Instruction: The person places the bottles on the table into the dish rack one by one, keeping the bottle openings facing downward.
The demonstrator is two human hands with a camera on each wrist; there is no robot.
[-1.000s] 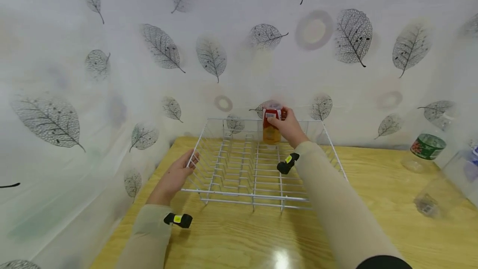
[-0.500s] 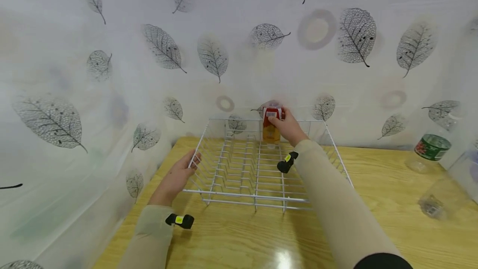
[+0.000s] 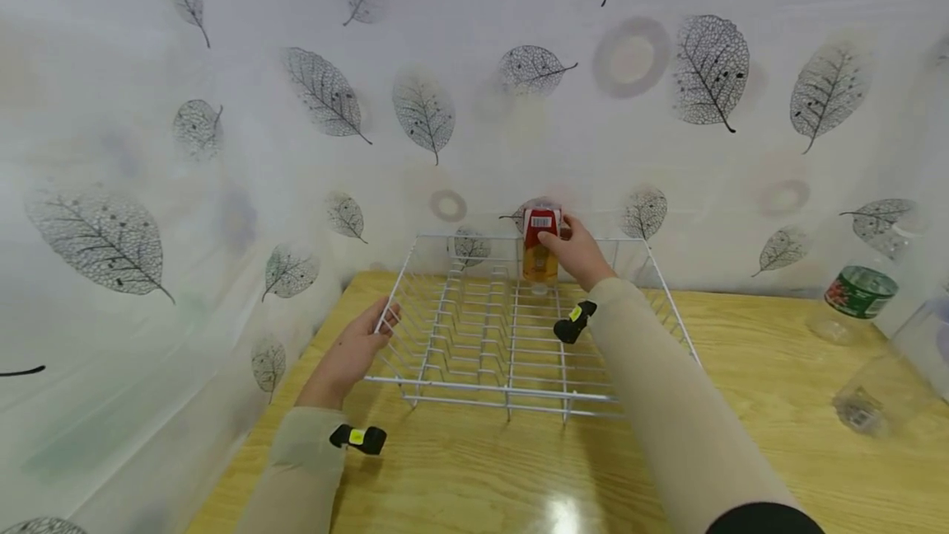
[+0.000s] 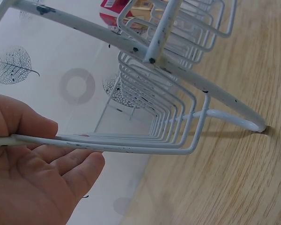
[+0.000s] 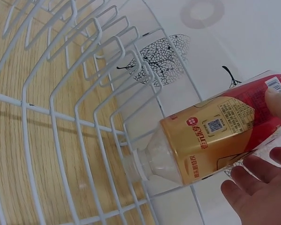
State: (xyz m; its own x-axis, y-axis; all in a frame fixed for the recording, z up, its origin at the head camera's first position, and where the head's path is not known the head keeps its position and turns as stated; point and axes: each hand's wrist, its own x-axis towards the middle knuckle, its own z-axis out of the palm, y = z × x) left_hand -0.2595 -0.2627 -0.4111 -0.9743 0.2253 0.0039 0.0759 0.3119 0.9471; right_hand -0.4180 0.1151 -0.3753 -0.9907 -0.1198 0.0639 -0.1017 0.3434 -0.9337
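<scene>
A white wire dish rack stands on the wooden table. My left hand grips its left side; in the left wrist view the thumb lies over the rim wire and the fingers are beneath it. At the rack's back, my right hand holds a plastic bottle with a red and gold label, the thumb on the label near the barcode. The bottle is upside down, and in the right wrist view its clear neck meets the wires at the rack's back corner. Part of the right hand is cut off there.
To the right on the table stands a clear bottle with a green label. A larger clear bottle is closer to the front. A leaf-patterned sheet hangs directly behind the rack and along the left.
The upturned bottle has tilted slightly in my right hand, and less of its base shows above the label. My left hand keeps its place on the rack.
</scene>
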